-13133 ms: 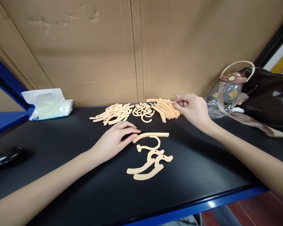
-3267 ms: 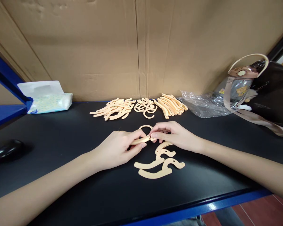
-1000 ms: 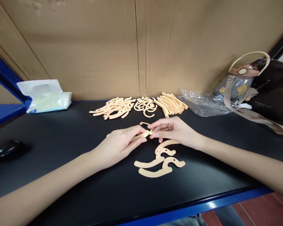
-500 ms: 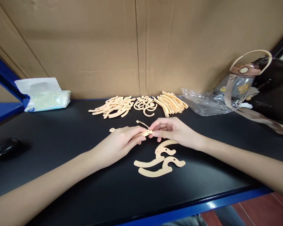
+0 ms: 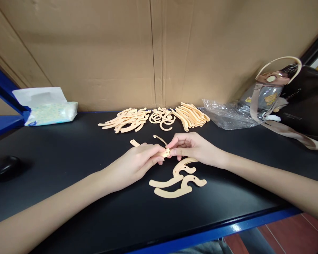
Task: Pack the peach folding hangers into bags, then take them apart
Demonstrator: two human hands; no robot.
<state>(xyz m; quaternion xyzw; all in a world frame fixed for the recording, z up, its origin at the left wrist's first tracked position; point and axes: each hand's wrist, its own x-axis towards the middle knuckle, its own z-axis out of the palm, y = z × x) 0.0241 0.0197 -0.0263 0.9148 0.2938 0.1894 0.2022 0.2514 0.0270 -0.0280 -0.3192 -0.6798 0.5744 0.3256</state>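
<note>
My left hand (image 5: 139, 160) is closed on a long beige plastic hanger bar (image 5: 134, 143). One end, with a small hole, sticks out behind the knuckles, and the other shows at the fingertips. Between its thumb and fingers my right hand (image 5: 192, 150) pinches a thin curved hanger hook (image 5: 160, 139), whose tip points up and to the left. Bar and hook meet at the fingertips, where the fingers partly cover the joint. Just below my hands lie several beige curved hanger arms (image 5: 173, 193), some of them overlapping.
Along the back are piles of curved arms (image 5: 132, 120), hooks (image 5: 163, 118) and straight bars (image 5: 192, 116). A tissue pack (image 5: 51, 113) stands at left, a black mouse (image 5: 2, 166) nearer. To the right are clear plastic film (image 5: 228, 116), a strapped bottle (image 5: 271, 90) and a black bag (image 5: 311, 102).
In my left hand the bar has turned slightly, its far end now further right and higher. Both hands remain together, and the hook is still pinched. The whole view has shifted slightly.
</note>
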